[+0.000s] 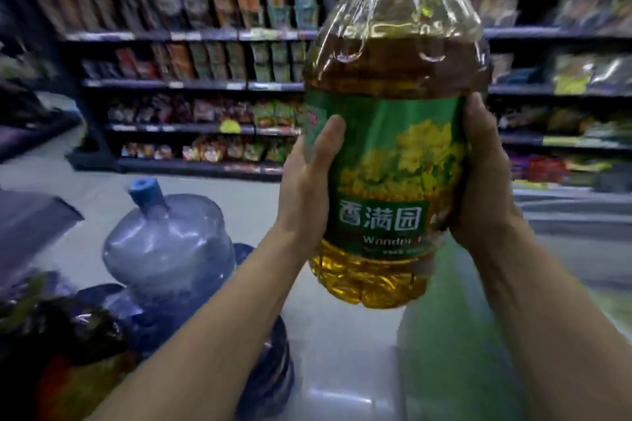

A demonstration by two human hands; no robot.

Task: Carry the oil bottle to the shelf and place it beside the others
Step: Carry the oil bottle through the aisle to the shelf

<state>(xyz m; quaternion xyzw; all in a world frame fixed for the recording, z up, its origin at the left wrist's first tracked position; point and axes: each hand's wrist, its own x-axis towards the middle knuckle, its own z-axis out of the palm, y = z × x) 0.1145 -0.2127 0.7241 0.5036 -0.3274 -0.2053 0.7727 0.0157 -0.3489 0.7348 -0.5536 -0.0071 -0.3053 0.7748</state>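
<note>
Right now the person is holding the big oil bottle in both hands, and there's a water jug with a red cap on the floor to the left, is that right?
Not quite: the head view shows the water jug has a blue cap, not red. The rest holds: left hand and right hand hold the oil bottle.

Large green-labelled oil bottle, upright, golden oil inside, midair

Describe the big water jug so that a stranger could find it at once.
Look at the pale shop floor, lower left, below the stocked shelves. There stands a large, clear bluish plastic water jug. Its blue cap sets it apart from the dark bags beside it.
</note>
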